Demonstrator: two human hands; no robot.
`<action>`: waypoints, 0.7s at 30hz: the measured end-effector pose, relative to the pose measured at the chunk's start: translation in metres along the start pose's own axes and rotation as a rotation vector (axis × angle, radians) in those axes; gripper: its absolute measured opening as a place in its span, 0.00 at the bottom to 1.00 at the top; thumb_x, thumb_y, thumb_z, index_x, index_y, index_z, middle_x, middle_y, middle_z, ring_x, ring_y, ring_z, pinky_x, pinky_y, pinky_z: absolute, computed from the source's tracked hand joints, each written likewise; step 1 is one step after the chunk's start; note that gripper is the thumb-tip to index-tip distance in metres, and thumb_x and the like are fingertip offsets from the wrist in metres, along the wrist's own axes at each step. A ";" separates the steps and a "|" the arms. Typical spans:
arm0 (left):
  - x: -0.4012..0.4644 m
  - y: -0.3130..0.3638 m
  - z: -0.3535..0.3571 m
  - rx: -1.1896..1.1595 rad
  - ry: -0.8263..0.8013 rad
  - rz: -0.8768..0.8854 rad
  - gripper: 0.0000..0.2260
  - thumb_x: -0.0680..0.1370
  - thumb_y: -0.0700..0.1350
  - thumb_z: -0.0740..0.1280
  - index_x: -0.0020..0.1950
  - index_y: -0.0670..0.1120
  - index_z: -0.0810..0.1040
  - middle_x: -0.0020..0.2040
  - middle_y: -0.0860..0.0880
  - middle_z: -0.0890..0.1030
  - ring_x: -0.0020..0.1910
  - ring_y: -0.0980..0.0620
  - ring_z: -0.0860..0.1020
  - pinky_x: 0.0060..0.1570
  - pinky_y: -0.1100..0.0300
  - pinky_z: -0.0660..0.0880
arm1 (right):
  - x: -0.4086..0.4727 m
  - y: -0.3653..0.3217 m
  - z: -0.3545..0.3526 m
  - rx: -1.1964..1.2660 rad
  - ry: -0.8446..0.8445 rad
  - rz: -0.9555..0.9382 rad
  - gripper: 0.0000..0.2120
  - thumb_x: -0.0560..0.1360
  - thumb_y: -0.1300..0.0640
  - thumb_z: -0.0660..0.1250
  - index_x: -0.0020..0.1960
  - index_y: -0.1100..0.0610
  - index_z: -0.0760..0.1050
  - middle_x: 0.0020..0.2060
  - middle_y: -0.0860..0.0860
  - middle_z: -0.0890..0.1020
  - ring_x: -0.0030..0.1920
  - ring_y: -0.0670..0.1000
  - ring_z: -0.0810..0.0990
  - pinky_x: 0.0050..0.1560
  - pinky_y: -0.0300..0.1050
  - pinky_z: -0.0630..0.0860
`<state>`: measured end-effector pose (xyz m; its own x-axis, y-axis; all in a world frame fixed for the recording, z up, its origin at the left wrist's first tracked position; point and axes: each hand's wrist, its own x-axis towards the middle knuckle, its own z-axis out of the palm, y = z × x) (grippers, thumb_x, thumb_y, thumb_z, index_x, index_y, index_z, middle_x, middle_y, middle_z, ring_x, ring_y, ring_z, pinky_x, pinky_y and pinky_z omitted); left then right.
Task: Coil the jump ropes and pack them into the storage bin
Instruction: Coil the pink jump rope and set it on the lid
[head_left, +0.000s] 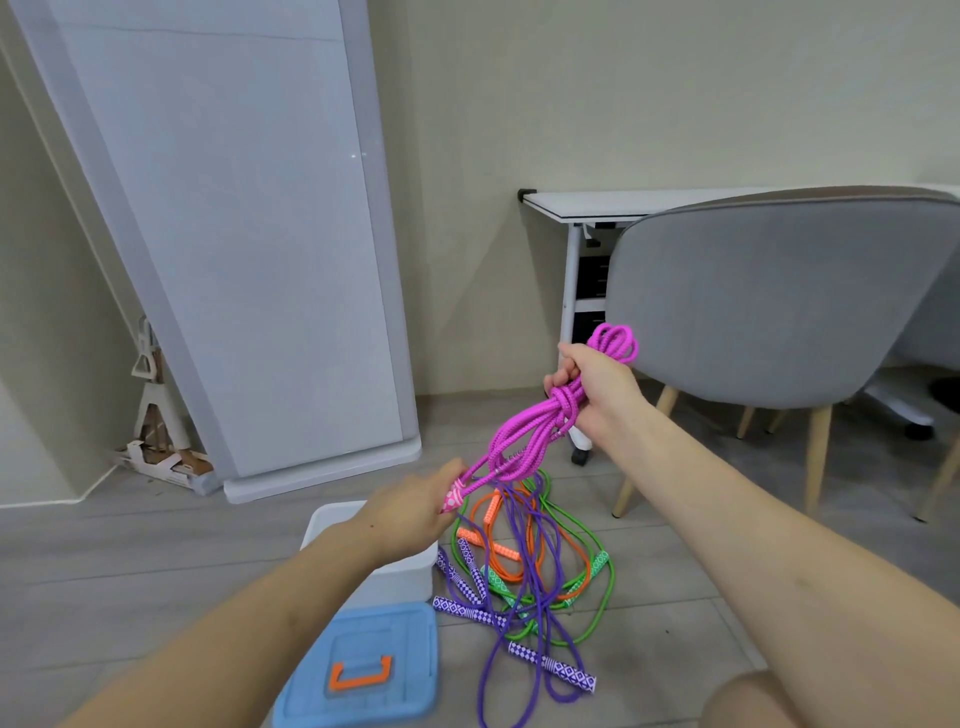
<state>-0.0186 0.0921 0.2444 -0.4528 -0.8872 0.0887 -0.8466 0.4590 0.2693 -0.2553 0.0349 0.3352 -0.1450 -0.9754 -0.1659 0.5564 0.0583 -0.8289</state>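
A coiled magenta jump rope (524, 441) was held up above the floor (156, 561) between both hands. The right hand (597, 384) was closed around the upper part of the bundle, with fingers curled round the strands just below a small loop of rope that stood out above the fist. From that hand the strands ran down and leftward to the left hand (415, 506), which was curled round a pink patterned handle (453, 498) at the lower end of the rope. Directly below the left hand and partly hidden by its forearm, a white storage bin (415, 577) was seen on the floor. Nearer than that hand, a blue lid (363, 670) with an orange latch (360, 674) lay flat, just beside the bin. Below the right hand and to the right of the bin, a loose tangle was spread on the floor: a purple jump rope (524, 582), a green jump rope (602, 592) and an orange jump rope (493, 535), their strands crossing one another. Beyond the right hand a grey chair (769, 296) on pale wooden legs was seen, and behind it a white worktop (571, 200). Beyond the left hand a large white panel (234, 234) leaned against the wall.
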 end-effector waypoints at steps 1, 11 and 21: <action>0.000 -0.001 0.000 -0.003 0.007 -0.010 0.06 0.82 0.48 0.61 0.58 0.53 0.65 0.43 0.51 0.75 0.40 0.47 0.73 0.37 0.55 0.68 | -0.001 -0.001 0.002 -0.017 -0.013 -0.018 0.17 0.80 0.63 0.68 0.33 0.59 0.70 0.22 0.52 0.72 0.22 0.48 0.73 0.33 0.44 0.79; -0.010 0.006 0.010 -0.558 -0.110 -0.076 0.11 0.79 0.45 0.69 0.56 0.58 0.72 0.38 0.56 0.78 0.36 0.57 0.78 0.38 0.60 0.77 | -0.013 0.007 0.028 -0.026 -0.212 0.005 0.18 0.79 0.59 0.71 0.33 0.57 0.69 0.27 0.51 0.74 0.26 0.49 0.76 0.39 0.45 0.80; -0.012 0.012 -0.013 -1.057 0.054 -0.040 0.31 0.71 0.50 0.78 0.69 0.50 0.68 0.60 0.45 0.79 0.56 0.49 0.81 0.61 0.53 0.78 | -0.037 0.034 0.052 -0.139 -0.399 0.048 0.11 0.79 0.54 0.71 0.42 0.57 0.75 0.38 0.55 0.83 0.45 0.56 0.85 0.64 0.57 0.76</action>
<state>-0.0200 0.1076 0.2586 -0.3950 -0.9136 0.0967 -0.1748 0.1781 0.9684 -0.1883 0.0619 0.3409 0.2214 -0.9751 -0.0092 0.4354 0.1073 -0.8938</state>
